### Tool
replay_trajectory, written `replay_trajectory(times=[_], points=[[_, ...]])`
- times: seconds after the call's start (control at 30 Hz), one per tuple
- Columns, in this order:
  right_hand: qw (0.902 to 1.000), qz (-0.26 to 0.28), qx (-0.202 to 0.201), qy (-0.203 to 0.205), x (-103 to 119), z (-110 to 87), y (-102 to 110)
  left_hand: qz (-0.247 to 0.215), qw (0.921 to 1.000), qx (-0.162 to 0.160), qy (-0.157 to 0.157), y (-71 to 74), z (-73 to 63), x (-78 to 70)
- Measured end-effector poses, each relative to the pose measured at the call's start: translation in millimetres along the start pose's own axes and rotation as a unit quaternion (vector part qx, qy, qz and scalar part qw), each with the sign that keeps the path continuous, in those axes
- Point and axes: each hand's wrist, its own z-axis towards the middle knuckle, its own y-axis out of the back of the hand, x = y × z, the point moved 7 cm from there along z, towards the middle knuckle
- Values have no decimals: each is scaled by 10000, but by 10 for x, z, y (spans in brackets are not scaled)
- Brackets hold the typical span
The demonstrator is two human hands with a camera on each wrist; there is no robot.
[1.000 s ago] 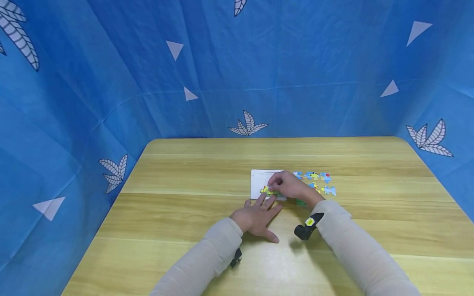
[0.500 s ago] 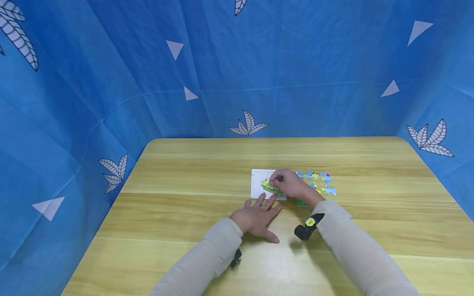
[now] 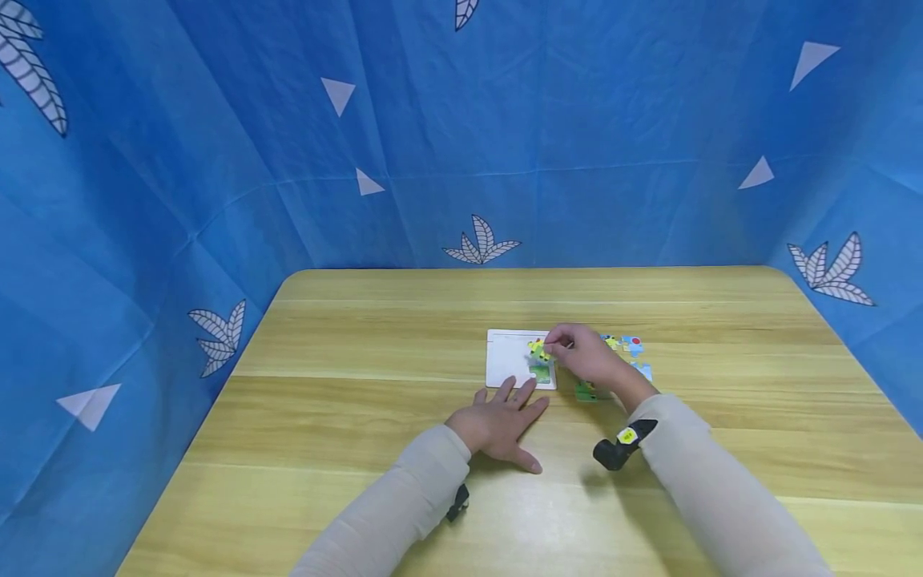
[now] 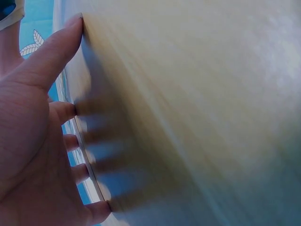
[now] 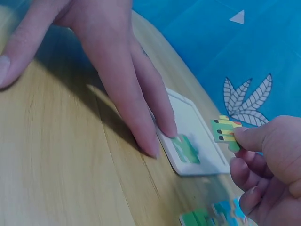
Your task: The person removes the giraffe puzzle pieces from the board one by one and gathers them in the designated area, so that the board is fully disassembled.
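Observation:
In the head view my right hand (image 3: 587,357) pinches a yellow and green jigsaw piece (image 3: 539,350) between thumb and fingers, above a white puzzle tray (image 3: 505,357). The right wrist view shows this piece (image 5: 225,132) raised, with dark stripes on its yellow part. A green jigsaw piece (image 5: 187,148) lies flat in the tray's near right corner. My left hand (image 3: 497,425) is spread with straight fingers, its fingertips at the tray's near edge. Seen from the left wrist, the left hand (image 4: 42,136) has its thumb and fingertips down at the tabletop.
Right of the tray lie several loose jigsaw pieces, partly hidden by the right hand: one with a red dot (image 3: 633,344), a light blue one (image 3: 642,370) and a green one (image 3: 586,392). They rest on a wooden table (image 3: 346,417), with a blue patterned cloth (image 3: 433,136) behind.
My right hand has lifted the yellow and green piece and drawn it right and slightly away from me, uncovering the green piece in the tray's corner. The left hand has stayed in place.

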Motion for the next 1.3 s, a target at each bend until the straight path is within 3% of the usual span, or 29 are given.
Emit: replay_trajectory(times=[0.53, 1.3], points=[[9988, -280, -400, 25, -195, -204, 279, -56, 10000, -37, -4, 11, -17, 5], [9971, -121, -373, -659, -535, -705, 492, -41, 10000, -72, -40, 8, -13, -4]])
